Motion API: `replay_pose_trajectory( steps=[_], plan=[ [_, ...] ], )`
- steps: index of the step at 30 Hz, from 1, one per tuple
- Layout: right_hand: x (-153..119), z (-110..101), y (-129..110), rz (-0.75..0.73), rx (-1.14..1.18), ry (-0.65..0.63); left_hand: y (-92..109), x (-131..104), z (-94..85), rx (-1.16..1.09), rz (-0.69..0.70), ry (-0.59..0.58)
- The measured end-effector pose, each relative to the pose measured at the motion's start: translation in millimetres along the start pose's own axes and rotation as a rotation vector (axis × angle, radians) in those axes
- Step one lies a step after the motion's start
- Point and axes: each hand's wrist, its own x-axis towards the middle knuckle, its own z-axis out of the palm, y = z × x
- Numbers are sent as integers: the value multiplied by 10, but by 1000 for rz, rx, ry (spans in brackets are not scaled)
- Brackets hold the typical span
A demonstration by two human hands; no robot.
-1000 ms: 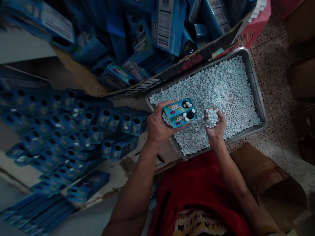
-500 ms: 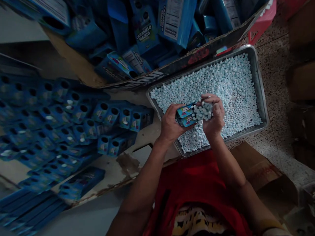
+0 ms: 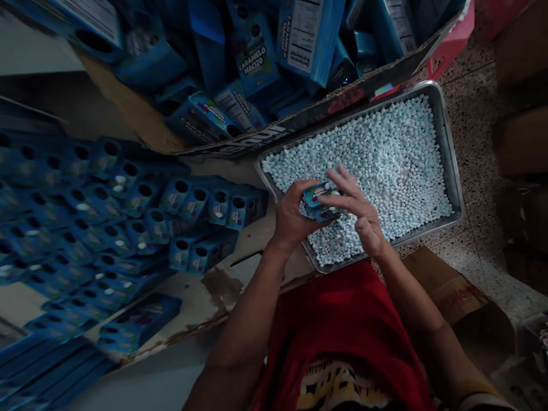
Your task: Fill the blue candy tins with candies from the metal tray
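Note:
My left hand [image 3: 294, 216] is wrapped round two small blue candy boxes [image 3: 315, 196] held side by side over the near left part of a metal tray. Over their tops my right hand [image 3: 354, 208] is stretched out, fingers apart, the fingertips at the box openings and partly covering them. Pale blue and white candies [image 3: 398, 148] fill the metal tray [image 3: 454, 171]. A few candies show at the box tops beside my right fingers; how full the boxes are is hidden.
Many upright blue boxes [image 3: 180, 197] stand in rows on the table at left, some with candies at their round holes. Behind the tray is a cardboard carton [image 3: 299, 128] of jumbled blue boxes. A brown cardboard box [image 3: 454, 302] lies at right, near the speckled floor [image 3: 475, 228].
The heap of candies in my right hand is gone from it. That hand has opened and moved left across the box tops. My left hand still holds the boxes, shifted slightly left.

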Motion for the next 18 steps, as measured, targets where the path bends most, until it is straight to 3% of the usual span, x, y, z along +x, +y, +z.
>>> replay_pose_trajectory(
  steps=[2, 5, 7, 10, 13, 18],
  plan=[
    [64, -262, 192, 30, -230, 70, -83, -25, 3, -72, 3, -7],
    [311, -580, 715, 138, -653, 193, -244, -138, 17, -128, -40, -10],
    [466, -620, 1060, 175, -872, 187, -334, -243, 11, -97, -95, -9],
    [526, -429, 1328, 199, -987, 193, -370, -359, -26, -18, -147, 17],
    [393, -183, 1298, 270, -838, 236, -304, -372, -46, 51, -111, 42],
    [112, -71, 983, 583, 32, 432, -178, -325, -23, 123, -98, 46]
  ],
)
